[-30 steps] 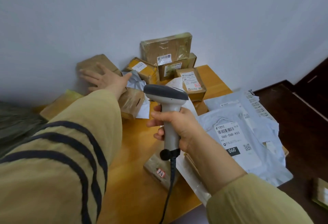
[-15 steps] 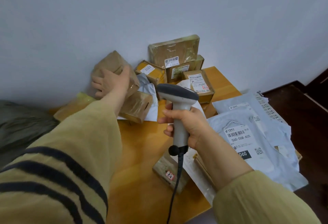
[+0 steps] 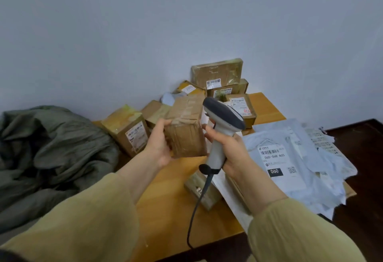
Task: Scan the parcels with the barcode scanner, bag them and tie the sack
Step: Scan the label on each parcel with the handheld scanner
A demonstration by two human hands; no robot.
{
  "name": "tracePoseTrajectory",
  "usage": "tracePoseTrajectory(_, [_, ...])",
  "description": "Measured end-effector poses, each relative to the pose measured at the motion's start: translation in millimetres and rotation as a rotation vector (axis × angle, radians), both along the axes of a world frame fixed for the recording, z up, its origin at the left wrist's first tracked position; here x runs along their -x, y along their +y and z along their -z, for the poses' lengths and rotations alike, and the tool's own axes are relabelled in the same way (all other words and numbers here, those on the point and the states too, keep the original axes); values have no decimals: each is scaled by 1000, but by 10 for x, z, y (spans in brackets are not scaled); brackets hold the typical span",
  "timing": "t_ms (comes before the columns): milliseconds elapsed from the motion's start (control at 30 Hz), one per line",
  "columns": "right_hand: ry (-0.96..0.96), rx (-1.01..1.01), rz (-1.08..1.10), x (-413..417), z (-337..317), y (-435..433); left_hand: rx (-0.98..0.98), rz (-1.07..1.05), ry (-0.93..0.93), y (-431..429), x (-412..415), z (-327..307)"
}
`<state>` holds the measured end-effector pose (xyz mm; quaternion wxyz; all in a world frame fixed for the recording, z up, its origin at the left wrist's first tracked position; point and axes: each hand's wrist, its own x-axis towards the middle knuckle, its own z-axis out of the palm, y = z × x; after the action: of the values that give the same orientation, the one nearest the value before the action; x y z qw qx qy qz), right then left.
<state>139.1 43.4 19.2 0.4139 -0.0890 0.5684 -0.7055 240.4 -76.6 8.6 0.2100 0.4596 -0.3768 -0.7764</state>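
Head camera: a person at a wooden desk (image 3: pixel 165 210) grips a taped cardboard box (image 3: pixel 186 131) in the left hand (image 3: pixel 160 149), held clear of the desktop, while the right hand (image 3: pixel 230 153) is wrapped round the handle of a corded scanner (image 3: pixel 224 116) just beside the box's right edge. The work appears to be at the scanning step, with this parcel in turn. The faces on show carry only tape and no label (any barcode must be on a hidden side), so the next move likely calls for turning the box in the fingers until the label meets the scanner's window, then easing the scanner back a little to aim. More boxes (image 3: pixel 219 79) are stacked against the wall at the desk's far edge, and one labelled box (image 3: pixel 128 131) stands at the left edge. White mailing bags (image 3: pixel 290 158) cover the right side, some hanging over the edge above the dark floor (image 3: pixel 364 158). Bare desktop lies in the middle, below the hands. It is crossed by the scanner's cable (image 3: pixel 195 210), which passes over a small flat parcel (image 3: pixel 202 194) and drops off the near edge, a likely snag. The crumpled grey-green sack (image 3: pixel 51 149) lies at the left beside the desk, its mouth not discernible
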Motion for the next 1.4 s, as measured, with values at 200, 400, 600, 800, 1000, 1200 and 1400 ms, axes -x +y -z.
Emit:
tracePoseTrajectory(200, [104, 40, -19, -49, -35, 306, 145, 100, -115, 120, -198, -48])
tracePoseTrajectory(400, [232, 16, -60, -81, -38, 513, 147, 218, -146, 313, -224, -174])
tracePoseTrajectory(600, [326, 7, -123, -127, -36, 633, 207, 373, -204, 477, -216, -210])
tracePoseTrajectory(800, [192, 0, 17, -58, -56, 753, 199, 251, -119, 436, -198, -180])
tracePoseTrajectory(1000, [91, 32, 19, 11, -134, 979, 259, 239, -105, 337, -181, -212])
tracePoseTrajectory(1200, [133, -4, -41, -3, -192, 1143, 432, 184, -274, 126, -182, -407])
tracePoseTrajectory(1400, [278, -110, -202, -70, -196, 1202, 665, 262, -489, -151, -144, -696])
